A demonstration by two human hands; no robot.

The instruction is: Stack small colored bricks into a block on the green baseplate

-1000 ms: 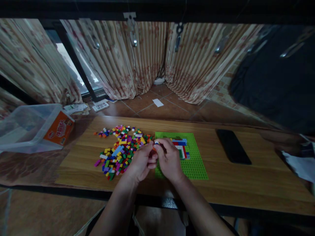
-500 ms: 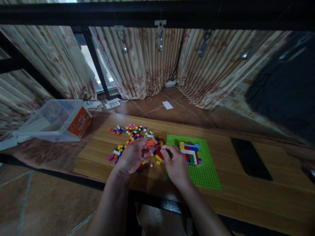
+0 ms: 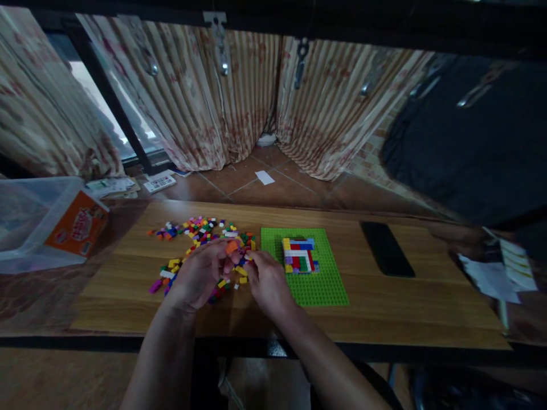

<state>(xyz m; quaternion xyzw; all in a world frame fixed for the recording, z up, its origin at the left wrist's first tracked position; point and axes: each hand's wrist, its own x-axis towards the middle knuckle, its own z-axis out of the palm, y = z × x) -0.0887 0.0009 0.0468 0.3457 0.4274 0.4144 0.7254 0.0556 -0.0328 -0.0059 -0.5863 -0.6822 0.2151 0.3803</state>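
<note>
My left hand (image 3: 199,272) is closed on an orange toy brick (image 3: 232,246), pinched at the fingertips above the loose pile. Just right of it, my right hand (image 3: 269,280) pinches a small whitish brick (image 3: 248,257), mostly hidden by the fingers. Under and behind both hands lies a pile of loose coloured bricks (image 3: 205,228). To the right of my right hand is a green studded baseplate (image 3: 329,285). On the baseplate sits a low block of joined bricks (image 3: 298,254) in red, white, blue, yellow and green.
A black phone (image 3: 387,249) lies on the wooden table (image 3: 384,313), right of the baseplate. At the far left stands a clear plastic bin (image 3: 38,216) with an orange label. Papers (image 3: 491,277) lie at the right end. Curtains (image 3: 239,97) hang behind.
The view has turned to the right, so the table things appear further left and papers show at the right. Both hands keep their pinches close together over the pile.
</note>
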